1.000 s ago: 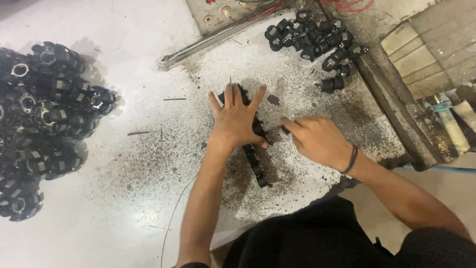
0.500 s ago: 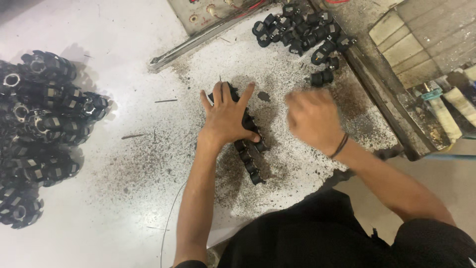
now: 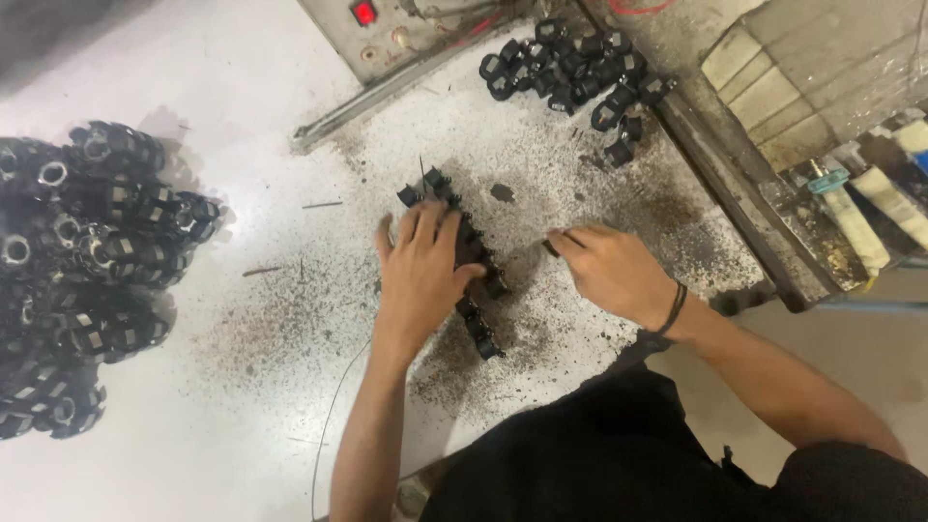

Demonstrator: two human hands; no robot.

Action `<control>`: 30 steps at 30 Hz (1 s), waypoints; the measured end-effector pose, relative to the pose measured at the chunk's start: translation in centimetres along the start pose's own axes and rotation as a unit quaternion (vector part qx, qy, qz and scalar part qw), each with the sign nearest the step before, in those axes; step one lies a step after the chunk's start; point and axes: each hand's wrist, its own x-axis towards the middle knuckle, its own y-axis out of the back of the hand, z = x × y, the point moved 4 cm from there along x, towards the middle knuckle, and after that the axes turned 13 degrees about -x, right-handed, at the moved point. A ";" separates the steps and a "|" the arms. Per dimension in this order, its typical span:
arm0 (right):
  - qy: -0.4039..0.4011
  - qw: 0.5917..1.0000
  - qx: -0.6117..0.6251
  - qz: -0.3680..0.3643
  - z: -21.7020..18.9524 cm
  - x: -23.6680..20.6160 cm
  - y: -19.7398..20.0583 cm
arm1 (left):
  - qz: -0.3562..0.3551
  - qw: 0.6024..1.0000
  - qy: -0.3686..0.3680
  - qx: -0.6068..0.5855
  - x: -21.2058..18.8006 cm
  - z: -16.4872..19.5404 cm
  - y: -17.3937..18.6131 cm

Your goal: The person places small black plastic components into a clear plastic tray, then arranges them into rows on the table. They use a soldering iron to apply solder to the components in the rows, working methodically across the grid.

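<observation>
A row of small black ring-shaped parts (image 3: 476,324) lies strung in a line on the dusty white table (image 3: 251,406). My left hand (image 3: 420,275) lies flat over the middle of that row, fingers spread, pressing it down. My right hand (image 3: 609,271) rests on the table just right of the row, fingers curled, with a small dark piece at its fingertips; whether it grips the piece I cannot tell. A dark band circles the right wrist.
A big heap of black wound parts (image 3: 82,271) fills the left. Several loose black rings (image 3: 580,72) lie at the back right beside a grey metal box with a red button (image 3: 364,13). A metal rail (image 3: 735,193) borders the table's right edge. Thin wires lie on the table.
My right hand has come back down from the far pile to the table beside the row. The left hand stays pressed on the row.
</observation>
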 end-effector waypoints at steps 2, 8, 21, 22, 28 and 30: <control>0.036 0.999 0.001 0.001 -1.4 -1.7 -0.1 | 0.034 0.998 -0.014 -0.057 -2.6 1.2 -1.5; 0.125 0.982 0.085 0.115 -7.9 -4.1 -0.3 | 0.115 0.984 -0.072 -0.118 -5.2 1.7 -4.0; -0.147 0.949 -0.227 0.162 6.7 2.2 -0.2 | 0.108 0.977 -0.137 -0.121 -5.9 2.8 -2.6; -0.124 0.965 -0.173 0.153 6.0 1.8 -0.1 | 0.102 0.978 -0.138 -0.123 -6.1 2.9 -2.7; -0.025 0.987 0.151 -0.054 -3.2 -3.8 0.4 | 0.078 0.982 -0.111 -0.133 -6.2 3.6 -3.4; 0.044 0.976 0.214 0.028 -6.1 -5.0 0.3 | 0.070 0.980 -0.094 -0.159 -6.1 3.3 -3.5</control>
